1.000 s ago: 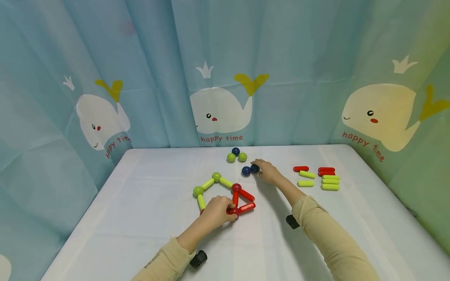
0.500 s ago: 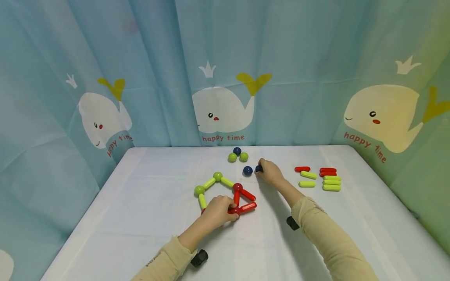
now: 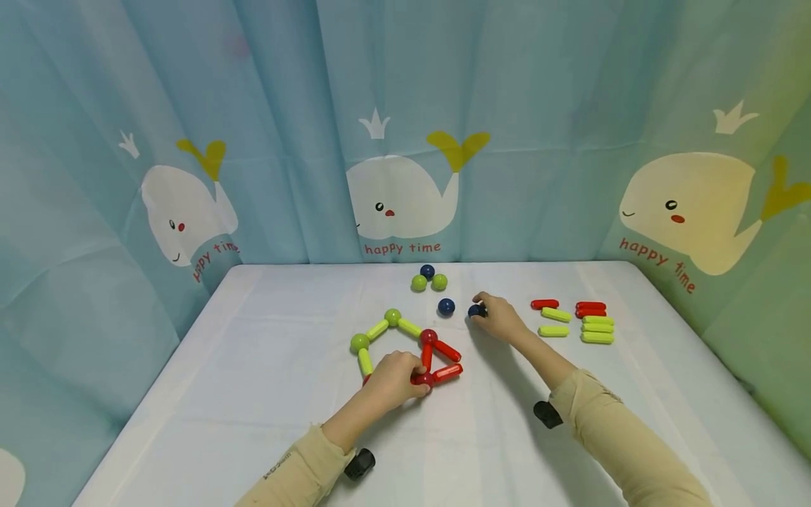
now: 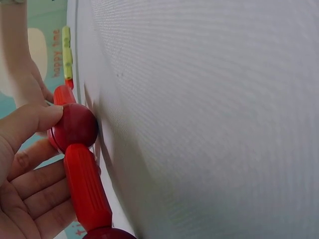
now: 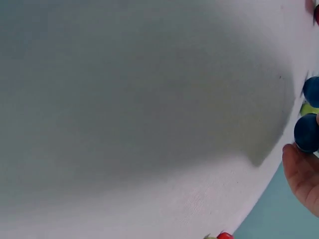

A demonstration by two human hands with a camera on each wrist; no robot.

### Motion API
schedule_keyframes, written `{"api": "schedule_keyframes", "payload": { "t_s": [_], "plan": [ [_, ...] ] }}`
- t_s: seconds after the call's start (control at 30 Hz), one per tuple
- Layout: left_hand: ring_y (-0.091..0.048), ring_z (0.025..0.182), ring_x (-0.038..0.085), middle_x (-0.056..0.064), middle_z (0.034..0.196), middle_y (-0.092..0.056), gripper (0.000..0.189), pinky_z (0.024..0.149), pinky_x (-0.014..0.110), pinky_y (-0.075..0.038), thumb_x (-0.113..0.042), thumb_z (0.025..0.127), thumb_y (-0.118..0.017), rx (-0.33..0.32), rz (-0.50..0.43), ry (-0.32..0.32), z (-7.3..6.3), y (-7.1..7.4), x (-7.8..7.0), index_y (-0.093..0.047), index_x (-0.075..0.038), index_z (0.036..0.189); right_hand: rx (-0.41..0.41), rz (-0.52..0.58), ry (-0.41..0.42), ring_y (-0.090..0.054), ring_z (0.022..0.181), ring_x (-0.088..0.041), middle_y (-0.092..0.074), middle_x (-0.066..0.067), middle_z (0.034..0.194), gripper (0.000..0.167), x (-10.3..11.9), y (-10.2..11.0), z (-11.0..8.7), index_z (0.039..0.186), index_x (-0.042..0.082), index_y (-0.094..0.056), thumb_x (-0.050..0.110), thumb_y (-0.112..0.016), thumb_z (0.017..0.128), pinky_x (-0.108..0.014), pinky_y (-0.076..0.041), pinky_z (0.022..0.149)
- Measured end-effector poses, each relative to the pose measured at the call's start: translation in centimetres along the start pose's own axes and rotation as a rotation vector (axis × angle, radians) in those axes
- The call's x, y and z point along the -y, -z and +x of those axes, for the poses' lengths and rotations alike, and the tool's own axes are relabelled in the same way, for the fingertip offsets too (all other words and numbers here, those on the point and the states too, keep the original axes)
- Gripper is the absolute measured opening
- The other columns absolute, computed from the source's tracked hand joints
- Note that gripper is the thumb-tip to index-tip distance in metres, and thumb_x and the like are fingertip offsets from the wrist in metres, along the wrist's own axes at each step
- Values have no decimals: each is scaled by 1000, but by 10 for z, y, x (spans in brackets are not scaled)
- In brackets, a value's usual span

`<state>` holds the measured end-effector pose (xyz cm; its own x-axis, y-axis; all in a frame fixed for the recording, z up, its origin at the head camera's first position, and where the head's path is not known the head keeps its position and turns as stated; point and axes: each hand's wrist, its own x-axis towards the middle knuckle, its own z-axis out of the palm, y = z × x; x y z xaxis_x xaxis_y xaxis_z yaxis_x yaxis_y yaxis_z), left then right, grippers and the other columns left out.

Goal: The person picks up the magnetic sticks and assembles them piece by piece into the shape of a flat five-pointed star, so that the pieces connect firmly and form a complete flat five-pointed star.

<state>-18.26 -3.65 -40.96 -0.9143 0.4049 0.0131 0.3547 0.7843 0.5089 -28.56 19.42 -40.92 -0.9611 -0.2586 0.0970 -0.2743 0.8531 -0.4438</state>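
Note:
My left hand (image 3: 393, 384) pinches a red ball (image 4: 77, 125) between thumb and fingers, seen close in the left wrist view. A ribbed red rod (image 4: 87, 186) joins that ball to another red ball at the lower edge. In the head view, this ball is a corner of a flat loop with green balls (image 3: 393, 317) and yellow-green rods (image 3: 365, 362). Two red rods (image 3: 448, 373) stick out rightward, their far ends apart. My right hand (image 3: 502, 322) holds a dark blue ball (image 5: 306, 133) in its fingertips, right of a loose blue ball (image 3: 446, 307).
Behind lie a blue ball (image 3: 427, 271) and two green balls (image 3: 440, 282), close together. Loose red rods (image 3: 591, 310) and yellow-green rods (image 3: 598, 328) lie at the right of the white table (image 3: 253, 422). A whale-print curtain (image 3: 538, 204) hangs around the table.
The right hand has drawn its blue ball rightward, away from the other blue ball, and slightly nearer. The left hand stays on the red ball, and the loop keeps its shape.

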Motion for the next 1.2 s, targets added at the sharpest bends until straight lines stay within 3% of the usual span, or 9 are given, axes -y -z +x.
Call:
{"api": "schedule_keyframes", "payload": {
  "t_s": [0.33, 0.7, 1.0, 1.1, 1.2],
  "plan": [
    [-42, 61, 8, -4, 67, -57, 15, 57, 19, -35, -20, 77, -78, -1, 11, -5, 2, 1, -1, -69, -8, 79, 87, 127, 52, -62, 87, -30, -63, -27, 108, 32, -1, 15, -25, 114, -6, -60, 9, -65, 87, -41, -53, 79],
    [-43, 61, 8, -4, 69, -59, 15, 58, 19, -37, -19, 76, -78, -9, 6, -13, 0, 1, -2, -70, -8, 79, 293, 260, 136, -61, 82, -20, -66, -21, 100, 32, 10, 22, -51, 112, -8, -59, 9, -66, 86, -34, -54, 75],
    [-42, 60, 8, -4, 66, -56, 15, 56, 19, -35, -19, 76, -78, -6, -5, -11, -1, 0, -2, -68, -8, 77, 454, 365, 128, -61, 76, -15, -66, -11, 92, 34, 14, 19, -60, 108, -5, -61, 21, -66, 87, -28, -54, 70],
    [-41, 61, 8, -4, 68, -58, 15, 56, 19, -34, -19, 76, -78, -8, 4, -7, -1, 0, -1, -70, -7, 81, 472, 385, 214, -60, 69, -9, -66, -4, 85, 37, 9, 13, -59, 106, -3, -62, 29, -65, 88, -25, -53, 64],
    [-41, 62, 8, -3, 72, -60, 18, 56, 19, -33, -20, 76, -78, -9, 14, -2, -2, 0, 0, -71, -6, 86, 459, 386, 248, -58, 66, -7, -66, -2, 82, 36, 10, 9, -58, 105, -3, -63, 29, -65, 88, -23, -51, 62]
  ]
}}
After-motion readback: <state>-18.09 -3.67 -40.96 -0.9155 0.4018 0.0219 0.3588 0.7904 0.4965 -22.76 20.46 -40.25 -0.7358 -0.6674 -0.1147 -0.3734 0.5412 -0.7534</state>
